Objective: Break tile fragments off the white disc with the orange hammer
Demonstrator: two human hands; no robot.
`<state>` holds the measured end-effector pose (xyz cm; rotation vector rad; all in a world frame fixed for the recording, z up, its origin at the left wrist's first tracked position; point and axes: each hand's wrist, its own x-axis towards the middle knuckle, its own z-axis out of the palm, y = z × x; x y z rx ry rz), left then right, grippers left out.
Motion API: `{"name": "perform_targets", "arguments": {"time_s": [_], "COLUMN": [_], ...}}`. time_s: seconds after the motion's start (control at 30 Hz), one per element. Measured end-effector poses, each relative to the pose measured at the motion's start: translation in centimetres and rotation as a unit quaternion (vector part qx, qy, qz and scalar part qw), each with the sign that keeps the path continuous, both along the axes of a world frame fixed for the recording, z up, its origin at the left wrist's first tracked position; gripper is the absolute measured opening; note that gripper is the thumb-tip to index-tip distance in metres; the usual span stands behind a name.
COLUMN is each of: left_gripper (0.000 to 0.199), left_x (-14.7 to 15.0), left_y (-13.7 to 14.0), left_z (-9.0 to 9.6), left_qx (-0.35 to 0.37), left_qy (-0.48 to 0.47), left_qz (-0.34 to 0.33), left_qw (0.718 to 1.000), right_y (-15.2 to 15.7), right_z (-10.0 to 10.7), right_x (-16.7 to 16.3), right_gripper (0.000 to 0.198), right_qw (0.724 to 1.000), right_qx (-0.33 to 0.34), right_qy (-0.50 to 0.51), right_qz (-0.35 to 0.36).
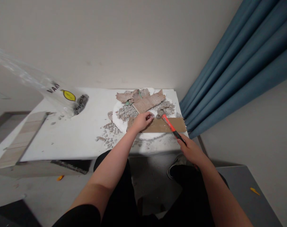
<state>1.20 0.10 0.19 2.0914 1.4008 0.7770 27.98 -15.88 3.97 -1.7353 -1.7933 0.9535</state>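
Note:
My right hand (190,147) is wrapped around the handle of a hammer (170,123), which is red with a black grip. The hammer's head rests low by a small grey lump (158,116) at the far edge of a brown board (167,125). My left hand (142,121) lies over the board's left part, its fingers curled in near the lump; what they hold, if anything, is hidden. Beneath the board is a round white slab (121,124). Grey rubble (126,113) and torn pieces of brown cardboard-like sheet (149,102) lie on the slab.
Crumbs (107,135) are scattered over the white table (69,138). A clear plastic bag (60,94) with a yellow lemon print stands at the left, near a cardboard strip (27,135). A blue curtain (228,69) hangs at the right, above a grey surface (242,183).

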Motion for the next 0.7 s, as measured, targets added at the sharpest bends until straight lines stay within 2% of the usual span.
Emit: {"name": "perform_targets", "arguments": {"time_s": [0.27,0.4,0.53,0.7], "left_gripper": [0.028,0.035,0.047,0.050], "left_x": [0.0,0.1,0.3,0.3], "left_y": [-0.1,-0.3,-0.5,-0.5], "left_z": [-0.6,-0.8,-1.0,-1.3], "left_qx": [0.025,0.023,0.021,0.015], "left_qy": [-0.006,-0.028,-0.040,-0.039], "left_qz": [-0.013,0.001,0.022,0.045], "left_qw": [1.000,0.999,0.999,0.998], "right_y": [0.0,-0.8,-1.6,-1.7], "right_z": [0.2,1.4,2.9,3.5], "right_x": [-0.2,-0.7,-1.4,-2.2], "right_gripper": [0.049,0.050,0.052,0.050], "right_qw": [1.000,1.000,0.999,0.999], "right_qx": [-0.008,0.002,0.034,0.030], "right_qy": [0.000,-0.022,0.010,0.015], "right_qz": [0.004,-0.009,-0.024,0.018]}}
